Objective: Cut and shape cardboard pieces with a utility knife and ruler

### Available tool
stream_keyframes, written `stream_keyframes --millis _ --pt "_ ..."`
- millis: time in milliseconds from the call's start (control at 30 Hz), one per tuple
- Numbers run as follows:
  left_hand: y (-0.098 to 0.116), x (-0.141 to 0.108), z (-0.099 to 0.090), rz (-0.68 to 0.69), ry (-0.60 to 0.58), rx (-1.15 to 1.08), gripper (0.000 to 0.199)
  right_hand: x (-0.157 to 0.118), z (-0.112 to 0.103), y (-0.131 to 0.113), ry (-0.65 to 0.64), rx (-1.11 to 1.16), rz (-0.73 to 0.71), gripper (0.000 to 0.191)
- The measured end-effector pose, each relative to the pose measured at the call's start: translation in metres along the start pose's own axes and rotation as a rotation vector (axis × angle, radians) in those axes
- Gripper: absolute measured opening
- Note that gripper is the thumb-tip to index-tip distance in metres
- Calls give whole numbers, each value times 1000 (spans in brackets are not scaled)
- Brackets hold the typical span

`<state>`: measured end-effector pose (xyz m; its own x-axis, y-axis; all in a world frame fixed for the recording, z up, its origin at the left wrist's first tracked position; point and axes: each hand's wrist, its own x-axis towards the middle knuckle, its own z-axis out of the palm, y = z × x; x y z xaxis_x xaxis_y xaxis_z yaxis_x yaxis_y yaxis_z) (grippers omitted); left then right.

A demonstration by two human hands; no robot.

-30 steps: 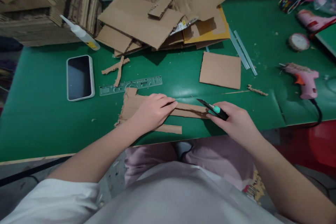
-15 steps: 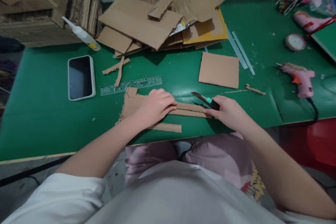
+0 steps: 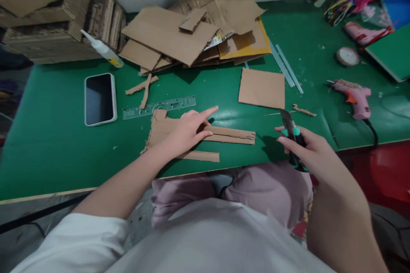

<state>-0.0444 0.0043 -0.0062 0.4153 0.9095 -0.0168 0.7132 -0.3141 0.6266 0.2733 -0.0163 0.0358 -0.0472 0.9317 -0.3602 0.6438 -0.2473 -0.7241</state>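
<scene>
My right hand (image 3: 307, 147) is wrapped round a utility knife (image 3: 296, 140) with a black and teal handle, held above the table's front edge with its dark blade pointing up and away. My left hand (image 3: 188, 132) rests on a piece of cardboard (image 3: 158, 130) with a torn left edge. Its index finger stretches out and the thumb lies apart on a long cardboard strip (image 3: 233, 134), whose right end is ragged and split along its length. Another narrow strip (image 3: 205, 156) lies nearer the edge. Part of the cardboard is hidden under my left hand and forearm.
A clear ruler (image 3: 176, 102) and a phone (image 3: 100, 99) lie behind and left. A cardboard rectangle (image 3: 261, 88) sits behind the strip. Cardboard piles (image 3: 169, 34), a glue bottle (image 3: 104, 51), a pink glue gun (image 3: 355, 94) and a tape roll (image 3: 347, 56) are around.
My right hand has lifted off the strip's right end and moved right with the utility knife, now turned more upright. My left index finger has stretched out from the strip.
</scene>
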Motion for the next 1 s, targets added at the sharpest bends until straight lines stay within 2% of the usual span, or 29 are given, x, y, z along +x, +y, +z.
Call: stream_keyframes --millis 133,233,367,500,633,767,867,933,1000 --pt "-2 -4 -5 27 15 -17 67 -10 2 9 22 -7 28 39" --pt "-8 -9 -17 17 8 67 72 -9 2 11 79 -46 16 37" --pt "-21 -17 -26 8 31 290 57 2 3 3 146 -129 -34 35" --pt "-25 -18 -25 4 -2 321 47 11 8 -13 127 -179 -87 34" --pt "-14 -14 -29 -26 -49 239 46 10 13 -23 147 -118 -63 33" --pt "9 -20 -49 -89 -70 240 32 1 9 -19 184 -11 -37 33" --pt "29 -36 -67 1 32 250 20 -9 3 -14 235 55 -43 36" --pt "39 -47 -74 109 174 287 12 -15 -1 -11 257 91 -41 38" --pt "42 -56 -71 198 317 352 7 -20 -3 -8 255 141 -39 40"
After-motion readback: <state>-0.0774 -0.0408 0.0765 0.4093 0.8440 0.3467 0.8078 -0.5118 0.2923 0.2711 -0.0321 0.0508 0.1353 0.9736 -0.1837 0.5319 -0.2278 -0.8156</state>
